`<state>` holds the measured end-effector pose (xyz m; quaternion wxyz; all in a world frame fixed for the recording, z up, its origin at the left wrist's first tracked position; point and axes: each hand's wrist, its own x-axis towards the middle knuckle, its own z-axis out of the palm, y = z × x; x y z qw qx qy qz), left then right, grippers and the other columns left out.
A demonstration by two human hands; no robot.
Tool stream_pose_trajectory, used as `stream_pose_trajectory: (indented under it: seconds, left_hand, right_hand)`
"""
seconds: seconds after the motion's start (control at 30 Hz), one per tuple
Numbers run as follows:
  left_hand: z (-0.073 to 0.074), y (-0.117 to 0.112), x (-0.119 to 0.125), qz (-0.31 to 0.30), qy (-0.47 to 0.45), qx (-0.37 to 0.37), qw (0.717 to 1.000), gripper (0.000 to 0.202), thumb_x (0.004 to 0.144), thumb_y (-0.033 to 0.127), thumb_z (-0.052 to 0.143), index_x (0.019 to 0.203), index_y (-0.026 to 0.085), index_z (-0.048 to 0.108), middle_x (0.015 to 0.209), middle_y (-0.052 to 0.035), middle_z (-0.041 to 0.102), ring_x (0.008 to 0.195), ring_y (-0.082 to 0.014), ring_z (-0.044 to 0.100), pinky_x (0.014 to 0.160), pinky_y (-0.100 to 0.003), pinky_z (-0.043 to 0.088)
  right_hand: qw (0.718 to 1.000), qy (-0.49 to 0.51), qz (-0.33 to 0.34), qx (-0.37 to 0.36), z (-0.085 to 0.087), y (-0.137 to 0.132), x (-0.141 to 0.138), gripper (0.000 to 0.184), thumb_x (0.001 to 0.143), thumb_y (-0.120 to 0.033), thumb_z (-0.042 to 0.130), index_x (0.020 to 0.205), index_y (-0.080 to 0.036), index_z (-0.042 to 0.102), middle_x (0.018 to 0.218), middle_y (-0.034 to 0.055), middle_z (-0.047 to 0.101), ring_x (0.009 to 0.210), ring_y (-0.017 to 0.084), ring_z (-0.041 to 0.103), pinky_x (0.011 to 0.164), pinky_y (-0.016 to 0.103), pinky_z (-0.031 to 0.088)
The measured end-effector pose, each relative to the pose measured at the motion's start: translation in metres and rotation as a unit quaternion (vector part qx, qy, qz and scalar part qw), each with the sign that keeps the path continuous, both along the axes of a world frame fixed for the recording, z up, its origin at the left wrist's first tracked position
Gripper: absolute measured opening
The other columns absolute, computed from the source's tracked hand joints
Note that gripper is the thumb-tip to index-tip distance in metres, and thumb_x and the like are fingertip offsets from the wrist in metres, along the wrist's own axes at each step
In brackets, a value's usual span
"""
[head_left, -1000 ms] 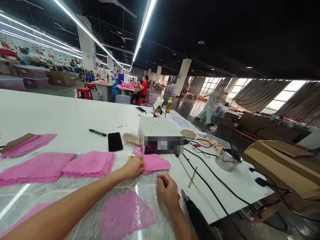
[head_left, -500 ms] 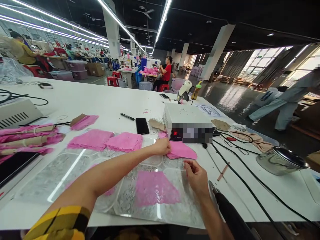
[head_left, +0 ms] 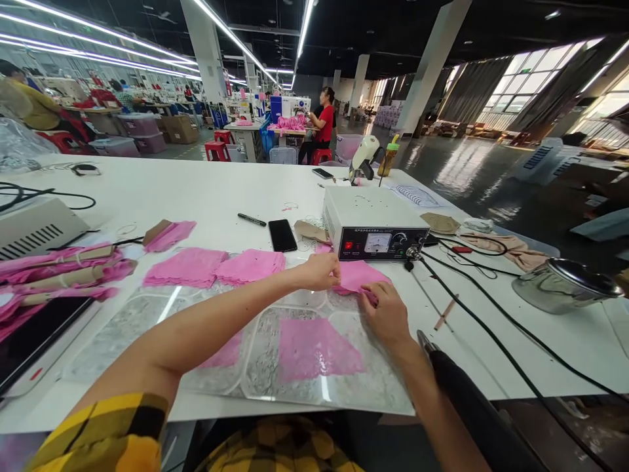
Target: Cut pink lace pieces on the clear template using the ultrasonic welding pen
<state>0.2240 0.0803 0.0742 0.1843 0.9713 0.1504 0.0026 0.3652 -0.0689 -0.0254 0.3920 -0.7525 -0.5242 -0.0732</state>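
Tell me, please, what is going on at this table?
A person in a yellow checked sleeve works at a long white table. The left hand and right hand both rest on a small stack of pink lace pieces just in front of a white box-shaped machine with a dial; whether either grip is closed is unclear. More pink lace stacks lie to the left. One pink lace piece lies under a clear sheet.

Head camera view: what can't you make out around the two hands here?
All in the head view:
Left hand and right hand cover part of the pink fabric stack; whether they pinch or just press it is hidden.
White control box: panel lettering too small to read.
Black handheld tool: cut off by the bottom edge.
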Motion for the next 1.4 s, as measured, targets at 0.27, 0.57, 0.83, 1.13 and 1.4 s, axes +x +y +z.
stream_pose_trajectory:
  seconds: [0.27, 0.57, 0.83, 1.13, 1.4]
  left_hand:
    - [-0.009, -0.033, -0.077, -0.007, 0.009, -0.081, 0.997, 0.015, 0.083, 0.011, 0.061, 0.074, 0.017, 0.072, 0.094, -0.0034, 0.066, 0.088, -0.0165, 0.062, 0.083, -0.027, 0.047]
    - [-0.017, -0.043, -0.103, 0.033, -0.017, -0.105, 0.994, 0.012, 0.084, 0.009, 0.061, 0.075, 0.014, 0.067, 0.086, -0.0029, 0.065, 0.081, -0.0138, 0.062, 0.075, -0.022, 0.046]
    - [-0.019, -0.055, -0.128, 0.024, -0.038, -0.117, 0.992, 0.014, 0.080, 0.005, 0.062, 0.071, 0.015, 0.067, 0.085, -0.0026, 0.063, 0.084, -0.0156, 0.059, 0.083, -0.026, 0.043]
    - [-0.025, -0.059, -0.129, 0.034, -0.075, -0.138, 0.987, 0.013, 0.082, 0.006, 0.060, 0.073, 0.014, 0.064, 0.080, -0.0014, 0.063, 0.077, -0.0133, 0.059, 0.073, -0.022, 0.044]
    - [-0.027, -0.061, -0.137, 0.008, -0.063, -0.125, 0.990, 0.014, 0.079, 0.003, 0.063, 0.071, 0.014, 0.064, 0.079, -0.0021, 0.063, 0.079, -0.0145, 0.059, 0.077, -0.023, 0.044]
  right_hand:
    - [0.982, -0.053, 0.183, -0.007, 0.010, -0.041, -0.035, 0.015, 0.093, -0.027, 0.050, 0.091, -0.021, 0.063, 0.088, 0.0048, 0.068, 0.083, 0.018, 0.062, 0.077, 0.031, 0.048]
    - [0.956, -0.211, 0.202, -0.019, 0.016, -0.028, -0.070, 0.012, 0.089, -0.022, 0.055, 0.081, -0.019, 0.063, 0.078, 0.0053, 0.064, 0.073, 0.018, 0.056, 0.068, 0.032, 0.043]
    - [0.949, -0.173, 0.263, 0.007, 0.019, -0.052, -0.066, 0.012, 0.093, -0.015, 0.052, 0.091, -0.018, 0.063, 0.083, 0.0042, 0.065, 0.078, 0.015, 0.057, 0.073, 0.029, 0.045]
    - [0.953, -0.213, 0.215, 0.001, 0.022, -0.037, -0.086, 0.007, 0.088, -0.018, 0.055, 0.084, -0.017, 0.061, 0.079, 0.0051, 0.061, 0.074, 0.017, 0.052, 0.068, 0.031, 0.042]
    - [0.947, -0.173, 0.268, 0.038, 0.019, -0.043, -0.074, 0.009, 0.090, -0.009, 0.054, 0.093, -0.016, 0.060, 0.089, 0.0059, 0.065, 0.084, 0.016, 0.057, 0.079, 0.029, 0.046]
